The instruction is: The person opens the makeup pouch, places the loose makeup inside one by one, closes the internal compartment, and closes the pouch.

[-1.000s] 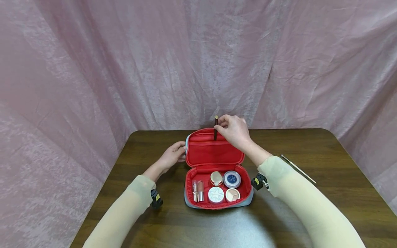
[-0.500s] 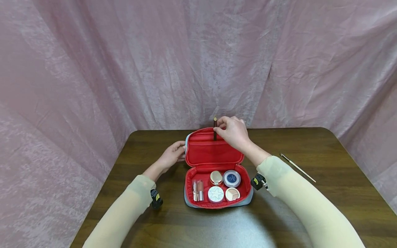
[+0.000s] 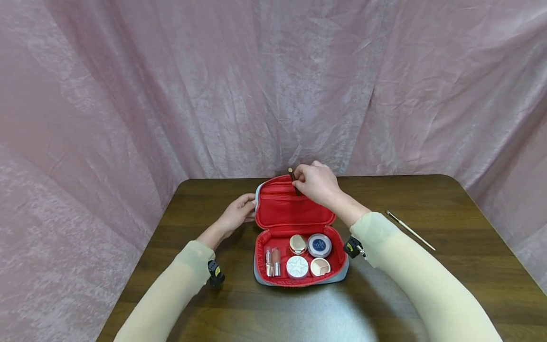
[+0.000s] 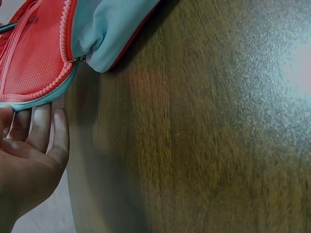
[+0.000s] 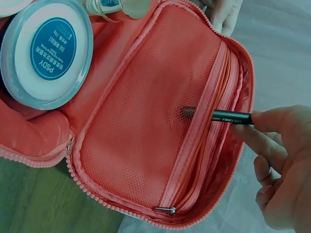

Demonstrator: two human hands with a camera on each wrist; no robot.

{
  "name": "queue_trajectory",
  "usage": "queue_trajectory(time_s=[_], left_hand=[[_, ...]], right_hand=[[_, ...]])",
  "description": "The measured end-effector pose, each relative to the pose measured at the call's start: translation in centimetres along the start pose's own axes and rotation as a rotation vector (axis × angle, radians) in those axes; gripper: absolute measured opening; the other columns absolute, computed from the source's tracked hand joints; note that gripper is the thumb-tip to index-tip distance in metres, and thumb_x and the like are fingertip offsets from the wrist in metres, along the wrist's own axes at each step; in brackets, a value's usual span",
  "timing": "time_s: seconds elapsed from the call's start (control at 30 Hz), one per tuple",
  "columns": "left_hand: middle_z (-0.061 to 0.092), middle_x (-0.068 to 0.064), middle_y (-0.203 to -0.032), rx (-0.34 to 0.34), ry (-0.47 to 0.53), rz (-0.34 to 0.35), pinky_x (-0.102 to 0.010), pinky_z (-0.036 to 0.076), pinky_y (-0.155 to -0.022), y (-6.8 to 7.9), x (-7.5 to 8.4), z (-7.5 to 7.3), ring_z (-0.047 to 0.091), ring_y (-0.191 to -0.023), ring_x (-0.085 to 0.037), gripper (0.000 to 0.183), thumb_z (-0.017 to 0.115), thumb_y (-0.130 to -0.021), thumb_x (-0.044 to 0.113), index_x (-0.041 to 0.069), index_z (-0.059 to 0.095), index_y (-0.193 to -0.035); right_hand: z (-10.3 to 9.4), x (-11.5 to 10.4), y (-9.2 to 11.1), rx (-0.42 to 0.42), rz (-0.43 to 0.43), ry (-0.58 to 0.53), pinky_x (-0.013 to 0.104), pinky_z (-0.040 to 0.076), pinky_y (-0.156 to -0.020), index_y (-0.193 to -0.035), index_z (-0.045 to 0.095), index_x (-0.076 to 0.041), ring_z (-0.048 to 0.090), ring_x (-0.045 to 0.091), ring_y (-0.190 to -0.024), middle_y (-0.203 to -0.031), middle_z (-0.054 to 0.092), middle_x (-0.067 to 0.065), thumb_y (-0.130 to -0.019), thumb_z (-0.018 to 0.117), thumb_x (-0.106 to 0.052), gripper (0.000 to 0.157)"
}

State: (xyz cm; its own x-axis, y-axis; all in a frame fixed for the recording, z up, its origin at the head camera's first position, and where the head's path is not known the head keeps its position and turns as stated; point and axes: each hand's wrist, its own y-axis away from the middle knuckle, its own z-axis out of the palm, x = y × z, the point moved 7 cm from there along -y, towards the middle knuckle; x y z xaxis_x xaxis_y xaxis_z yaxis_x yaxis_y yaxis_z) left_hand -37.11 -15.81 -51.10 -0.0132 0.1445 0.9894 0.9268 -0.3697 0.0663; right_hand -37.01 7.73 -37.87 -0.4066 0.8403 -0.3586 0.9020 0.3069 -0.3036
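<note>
Right wrist view: my right hand (image 5: pixel 284 160) pinches the pen (image 5: pixel 233 117), only part-way into the pocket (image 5: pixel 141 107); my left hand (image 3: pixel 234 214) grips the lid (image 4: pixel 57 90); compacts (image 3: pixel 297 267) and tubes (image 3: pixel 276 261) already lie in the bag (image 3: pixel 337 277); the brush (image 3: pixel 410 230) lies outside.

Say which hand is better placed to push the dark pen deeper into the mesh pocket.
Probably the right grip: it pinches the dark pen, whose tip shows through the mesh pocket; the left grip holds the lid.
</note>
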Motion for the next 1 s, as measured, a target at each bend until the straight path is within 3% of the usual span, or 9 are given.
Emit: queue_trajectory(time_s=[0.2,0.37,0.53,0.73,1.0], left_hand=[[0.069,-0.008,-0.106,0.008,0.000,-0.008,-0.048,0.055,-0.095,0.1,0.0,0.0,0.071,-0.090,-0.017,0.034,0.045,-0.112,0.020,0.001,0.050,-0.139],[0.070,-0.008,-0.106,0.016,-0.016,-0.012,-0.046,0.055,-0.094,0.2,0.1,0.0,0.071,-0.090,-0.016,0.034,0.044,-0.112,0.021,0.001,0.050,-0.139],[0.070,-0.008,-0.105,0.022,-0.020,-0.019,-0.047,0.055,-0.095,0.3,0.2,-0.1,0.071,-0.089,-0.016,0.035,0.045,-0.112,0.021,0.002,0.050,-0.140],[0.070,-0.009,-0.104,0.023,-0.023,-0.026,-0.051,0.053,-0.096,0.3,0.4,0.1,0.071,-0.088,-0.017,0.036,0.046,-0.111,0.022,0.001,0.050,-0.140],[0.071,-0.005,-0.101,0.023,-0.018,-0.024,-0.042,0.057,-0.090,0.2,0.4,0.3,0.070,-0.085,-0.015,0.034,0.047,-0.111,0.018,0.000,0.051,-0.139]], right_hand=[[0.8,0.2,0.2,-0.089,0.038,0.026,0.040,0.050,-0.077,-0.096,0.075,-0.013,0.058,0.023,-0.090,-0.087,0.072,-0.003,-0.089,0.077,-0.024,0.013],[1.7,0.2,0.5,-0.164,0.054,0.056,0.039,0.049,-0.072,-0.084,0.072,-0.015,0.057,0.022,-0.084,-0.074,0.066,-0.004,-0.089,0.073,-0.020,0.007],[2.0,0.1,0.6,-0.185,0.038,0.084,0.036,0.039,-0.063,-0.069,0.061,-0.015,0.050,0.023,-0.075,-0.059,0.054,-0.003,-0.087,0.069,-0.015,0.019],[2.4,-0.3,0.6,-0.212,0.021,0.159,0.035,0.037,-0.059,-0.066,0.054,-0.016,0.049,0.023,-0.070,-0.058,0.051,-0.001,-0.085,0.068,-0.016,0.024],[3.3,-0.7,0.7,-0.280,0.009,0.274,0.045,0.049,-0.081,-0.073,0.059,-0.017,0.059,0.030,-0.089,-0.066,0.057,-0.001,-0.090,0.065,-0.021,0.019]])
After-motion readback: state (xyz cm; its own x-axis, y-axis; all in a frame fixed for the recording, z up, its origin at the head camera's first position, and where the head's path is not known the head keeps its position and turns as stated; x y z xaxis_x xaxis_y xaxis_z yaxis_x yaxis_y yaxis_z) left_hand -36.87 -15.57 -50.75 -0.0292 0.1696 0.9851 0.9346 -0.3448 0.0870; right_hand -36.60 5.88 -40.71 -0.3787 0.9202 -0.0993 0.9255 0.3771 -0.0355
